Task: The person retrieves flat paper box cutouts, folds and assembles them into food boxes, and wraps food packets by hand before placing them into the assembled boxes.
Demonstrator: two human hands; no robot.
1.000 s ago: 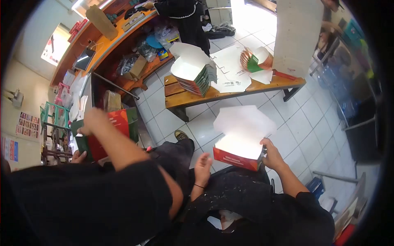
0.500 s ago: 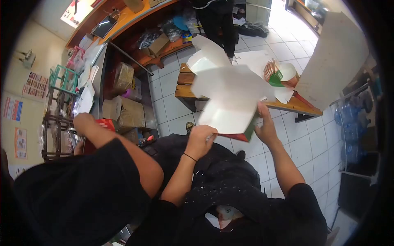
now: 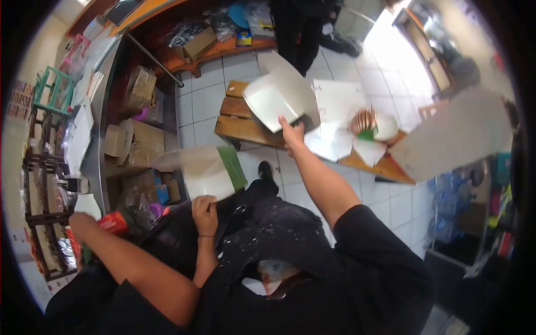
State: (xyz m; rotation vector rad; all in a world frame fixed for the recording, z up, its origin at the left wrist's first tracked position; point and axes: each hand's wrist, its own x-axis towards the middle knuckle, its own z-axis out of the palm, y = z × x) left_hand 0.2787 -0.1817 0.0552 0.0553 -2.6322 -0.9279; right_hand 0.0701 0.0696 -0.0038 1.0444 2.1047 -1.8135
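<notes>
My left hand (image 3: 205, 215) grips the near edge of an open paper box (image 3: 207, 174), white inside with a green side flap, held low over my legs. My right arm reaches forward to the stack of nested boxes (image 3: 273, 96) on the wooden bench (image 3: 240, 121). The thumb of my right hand (image 3: 292, 134) lies over the near rim of the stack, with the fingers around its outer side. Flat white cardboard (image 3: 336, 106) lies beside the stack, near fanned red and green cartons (image 3: 364, 124).
A co-worker's arm (image 3: 134, 262) is at my left, near a red box (image 3: 113, 223). Another person in dark clothes stands behind the bench. A metal counter (image 3: 106, 111) with cardboard boxes beneath runs along the left. A large cardboard sheet (image 3: 458, 134) leans at the bench's right end.
The box has moved from in front of me to the left and is now in my left hand alone. My right hand has let go of it and moved to the stack.
</notes>
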